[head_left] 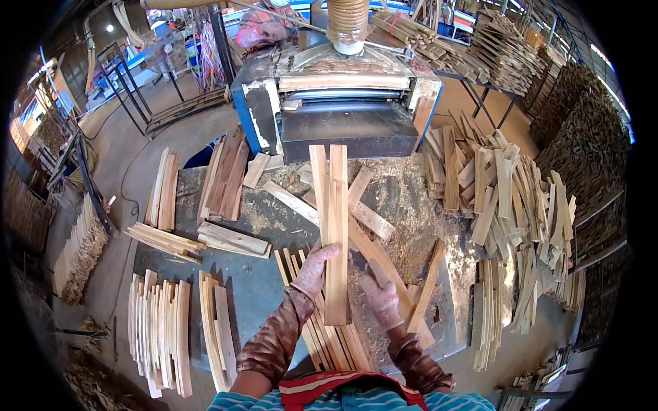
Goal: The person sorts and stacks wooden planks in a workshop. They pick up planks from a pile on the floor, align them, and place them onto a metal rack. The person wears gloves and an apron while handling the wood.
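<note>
My left hand, in a pale pinkish work glove, is closed round the left edge of a long wooden board held upright in front of me. A second, narrower wooden strip shows beside it on the left; its lower part is hidden behind the hand and board. Just right of the board, my gloved right hand has its fingers apart and nothing in them. Below the hands, a row of narrow wooden strips lies on the worktable. Loose boards lie crosswise under the right hand.
A planer-like machine with a dark flat bed stands at the table's far edge, a ribbed hose above it. Stacked strips lie at left, a large pile of boards at right. Behind the machine is another person.
</note>
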Tool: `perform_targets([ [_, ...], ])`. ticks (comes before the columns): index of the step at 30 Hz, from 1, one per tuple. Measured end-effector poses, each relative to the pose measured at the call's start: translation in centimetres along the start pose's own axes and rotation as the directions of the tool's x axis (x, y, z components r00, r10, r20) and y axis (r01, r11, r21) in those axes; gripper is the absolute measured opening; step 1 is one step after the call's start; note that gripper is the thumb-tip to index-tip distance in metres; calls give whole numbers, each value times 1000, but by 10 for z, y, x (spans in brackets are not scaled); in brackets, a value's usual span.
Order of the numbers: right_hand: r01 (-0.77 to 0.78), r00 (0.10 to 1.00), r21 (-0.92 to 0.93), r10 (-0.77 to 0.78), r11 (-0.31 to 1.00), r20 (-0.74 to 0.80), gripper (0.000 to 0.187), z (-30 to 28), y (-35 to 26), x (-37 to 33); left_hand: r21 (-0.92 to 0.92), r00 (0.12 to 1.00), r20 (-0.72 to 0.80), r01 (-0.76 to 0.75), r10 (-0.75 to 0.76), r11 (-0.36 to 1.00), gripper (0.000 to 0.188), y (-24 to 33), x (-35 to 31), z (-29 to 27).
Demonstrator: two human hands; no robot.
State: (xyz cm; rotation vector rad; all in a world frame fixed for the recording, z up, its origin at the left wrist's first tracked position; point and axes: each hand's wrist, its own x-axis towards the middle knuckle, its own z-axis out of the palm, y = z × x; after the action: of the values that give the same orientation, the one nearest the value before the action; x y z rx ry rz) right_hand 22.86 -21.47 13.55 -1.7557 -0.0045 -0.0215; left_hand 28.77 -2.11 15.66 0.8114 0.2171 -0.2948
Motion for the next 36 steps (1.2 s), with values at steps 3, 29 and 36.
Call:
perform_targets([
  [3,29,1000,84,-29,996,-7,52,-4,-10,31,-2,999,39,-22,22,1000,54,5,14,-3],
  [29,-488,872,-402,423,775,-246,50,-155,12,-26,433,951,59,250,-304,866,47,-118,-61,-58],
  [36,-631,775,-695,336,346,-536,21,-305,132,-99,404,897,-415,334,-154,852,33,-102,-126,-105],
])
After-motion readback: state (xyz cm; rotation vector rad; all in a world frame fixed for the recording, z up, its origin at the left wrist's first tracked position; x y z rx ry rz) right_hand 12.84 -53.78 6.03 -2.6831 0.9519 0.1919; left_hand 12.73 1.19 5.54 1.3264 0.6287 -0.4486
